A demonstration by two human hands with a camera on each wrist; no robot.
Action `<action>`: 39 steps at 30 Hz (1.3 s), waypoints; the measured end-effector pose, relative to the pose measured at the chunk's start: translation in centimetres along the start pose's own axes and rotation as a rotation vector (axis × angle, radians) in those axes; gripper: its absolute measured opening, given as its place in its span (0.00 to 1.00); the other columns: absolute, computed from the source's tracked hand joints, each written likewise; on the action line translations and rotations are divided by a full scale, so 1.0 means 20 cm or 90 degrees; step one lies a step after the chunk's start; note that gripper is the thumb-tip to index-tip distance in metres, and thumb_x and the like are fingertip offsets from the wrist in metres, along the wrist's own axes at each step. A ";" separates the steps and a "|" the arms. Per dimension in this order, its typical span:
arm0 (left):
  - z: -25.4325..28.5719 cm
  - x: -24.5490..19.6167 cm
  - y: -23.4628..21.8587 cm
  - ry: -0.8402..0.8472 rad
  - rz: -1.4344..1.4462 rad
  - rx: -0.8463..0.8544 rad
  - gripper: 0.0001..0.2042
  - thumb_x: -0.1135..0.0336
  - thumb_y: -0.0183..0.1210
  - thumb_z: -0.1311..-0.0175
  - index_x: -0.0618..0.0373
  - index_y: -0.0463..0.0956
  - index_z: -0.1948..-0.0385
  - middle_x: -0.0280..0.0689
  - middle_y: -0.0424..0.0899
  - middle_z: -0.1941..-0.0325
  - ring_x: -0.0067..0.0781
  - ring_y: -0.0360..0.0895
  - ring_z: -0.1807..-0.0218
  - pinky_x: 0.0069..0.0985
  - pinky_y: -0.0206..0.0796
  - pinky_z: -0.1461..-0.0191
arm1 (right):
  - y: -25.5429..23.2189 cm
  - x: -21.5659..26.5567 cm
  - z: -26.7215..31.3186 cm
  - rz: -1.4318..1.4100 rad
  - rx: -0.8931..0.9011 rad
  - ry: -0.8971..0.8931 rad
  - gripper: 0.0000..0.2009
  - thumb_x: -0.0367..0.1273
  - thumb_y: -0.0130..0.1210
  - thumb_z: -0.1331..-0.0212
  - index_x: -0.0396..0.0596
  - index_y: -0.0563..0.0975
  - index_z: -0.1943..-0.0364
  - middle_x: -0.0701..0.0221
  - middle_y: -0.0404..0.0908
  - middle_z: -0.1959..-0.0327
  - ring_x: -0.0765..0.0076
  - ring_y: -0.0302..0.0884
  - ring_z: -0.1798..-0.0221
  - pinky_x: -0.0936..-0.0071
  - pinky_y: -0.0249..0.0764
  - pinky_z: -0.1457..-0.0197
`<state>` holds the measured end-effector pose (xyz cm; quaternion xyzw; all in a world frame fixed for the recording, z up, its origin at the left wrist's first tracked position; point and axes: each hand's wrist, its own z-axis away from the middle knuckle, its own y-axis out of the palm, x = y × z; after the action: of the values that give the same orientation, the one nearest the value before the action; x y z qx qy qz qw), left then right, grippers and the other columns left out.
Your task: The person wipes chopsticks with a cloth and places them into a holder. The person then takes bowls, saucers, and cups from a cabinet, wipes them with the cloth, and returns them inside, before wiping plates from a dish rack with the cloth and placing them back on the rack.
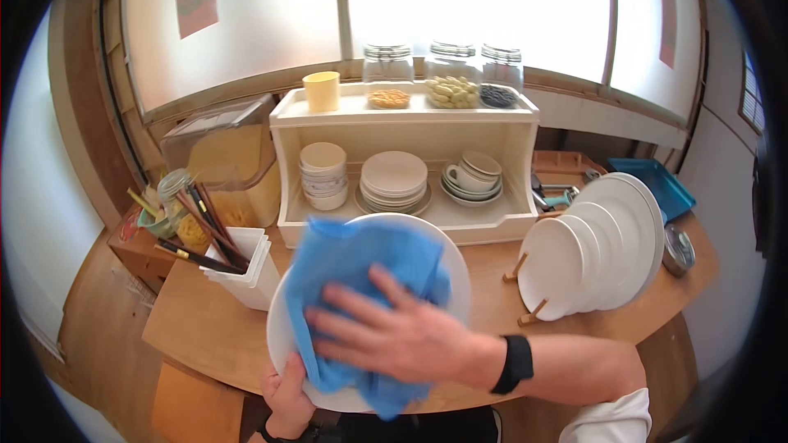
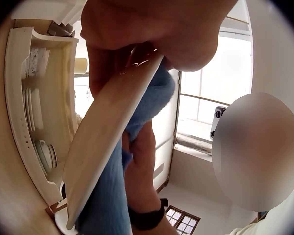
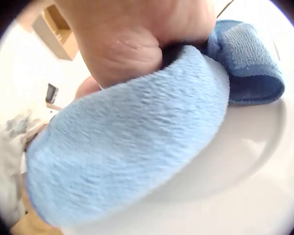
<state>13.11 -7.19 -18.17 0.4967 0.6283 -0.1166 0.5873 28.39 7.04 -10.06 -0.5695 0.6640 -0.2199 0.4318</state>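
Note:
A large white plate (image 1: 457,283) is held up tilted over the near side of the table. At its lower left rim my left hand (image 1: 287,400) grips the edge, thumb on the front face. A blue cloth (image 1: 373,250) drapes over most of the plate's face. Across the cloth lies my right hand (image 1: 394,335), fingers spread and somewhat blurred, pressing it to the plate. From below, the left wrist view shows the plate's underside (image 2: 105,129) with the cloth bunched behind. In the right wrist view the fluffy cloth (image 3: 132,142) folds under the palm.
Behind stands a white shelf (image 1: 410,234) with stacked bowls, plates and cups, and glass jars (image 1: 452,82) on top. White plates (image 1: 554,267) stand in a wooden rack at right. A white utensil holder (image 1: 254,275) with chopsticks is at left.

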 end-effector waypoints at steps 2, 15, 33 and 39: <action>-0.01 -0.01 0.01 0.078 -0.044 -0.043 0.22 0.61 0.54 0.30 0.69 0.67 0.43 0.45 0.78 0.48 0.34 0.78 0.50 0.29 0.70 0.48 | -0.10 -0.15 -0.02 0.097 -0.015 0.122 0.23 0.34 0.50 0.44 0.58 0.72 0.41 0.62 0.65 0.33 0.48 0.62 0.32 0.48 0.64 0.35; 0.00 -0.15 -0.29 -0.012 -0.370 0.111 0.34 0.49 0.50 0.31 0.70 0.54 0.33 0.56 0.62 0.32 0.48 0.64 0.34 0.44 0.60 0.34 | -0.32 -0.34 0.10 -0.543 0.042 0.422 0.28 0.35 0.63 0.46 0.46 0.68 0.41 0.59 0.81 0.57 0.48 0.77 0.51 0.60 0.73 0.46; 0.19 0.17 -0.05 0.148 0.026 -0.151 0.29 0.51 0.53 0.34 0.68 0.67 0.42 0.50 0.75 0.42 0.52 0.73 0.43 0.46 0.64 0.38 | 0.07 0.20 0.45 -1.289 -0.542 0.789 0.21 0.25 0.55 0.36 0.46 0.67 0.39 0.65 0.73 0.41 0.64 0.73 0.42 0.66 0.73 0.39; 0.14 0.05 -0.23 -0.019 0.096 0.165 0.33 0.52 0.60 0.39 0.59 0.60 0.35 0.47 0.69 0.36 0.50 0.65 0.34 0.49 0.55 0.30 | -0.19 0.17 0.45 -0.796 -0.391 0.642 0.20 0.31 0.59 0.37 0.42 0.70 0.43 0.67 0.73 0.43 0.70 0.72 0.44 0.70 0.71 0.41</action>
<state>11.60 -10.95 -21.77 0.6125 0.5602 -0.1600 0.5343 38.01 4.67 -12.82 -0.7568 0.3706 -0.4549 -0.2882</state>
